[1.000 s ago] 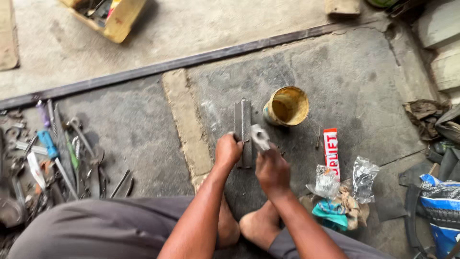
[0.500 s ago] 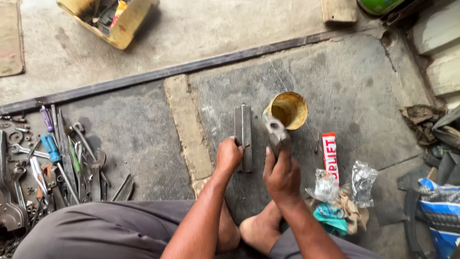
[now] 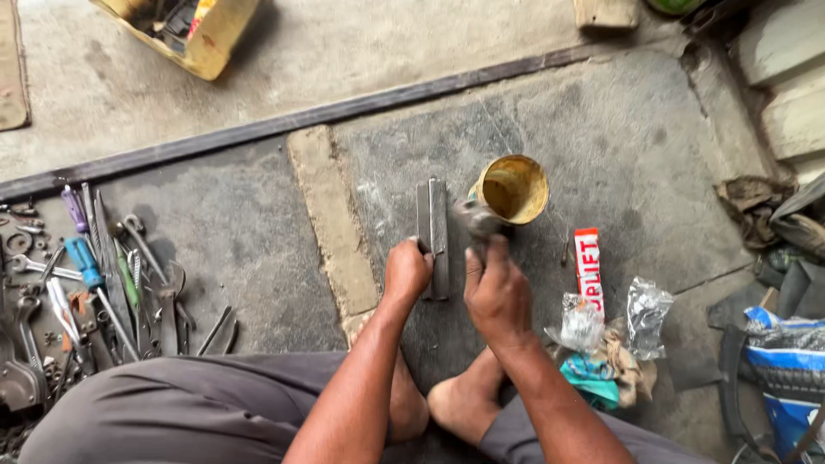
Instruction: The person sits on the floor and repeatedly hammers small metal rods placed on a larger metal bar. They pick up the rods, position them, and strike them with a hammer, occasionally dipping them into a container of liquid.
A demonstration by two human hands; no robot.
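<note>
On the stone floor slab [image 3: 601, 129], just ahead of the bare feet, a pair of flat grey metal bars [image 3: 434, 232] is laid side by side, pointing away from the body. Its near end is pinned by the left hand [image 3: 406, 273], whose fingers are curled down tight on the bar edge. A small grey metal part [image 3: 477, 222] is held up in the right hand [image 3: 497, 296], the fingers closed round its lower end; the part is blurred, so its exact shape cannot be told. It is poised just beside the bars and close to the rim of an open yellow tin [image 3: 513, 189], which stands touching nothing else.

For the work in hand to go well, it is judged that the bars should be kept pressed flat and the left fingertips held clear of the spot being worked, with the tin left undisturbed.

To the right, a red and white tube [image 3: 589, 271] and crumpled clear bags [image 3: 614, 322] are seen over cloth rags [image 3: 601, 369]. Well apart on the left, spanners and screwdrivers [image 3: 86, 283] are spread out. A long dark metal strip [image 3: 284, 125] crosses the floor beyond.
</note>
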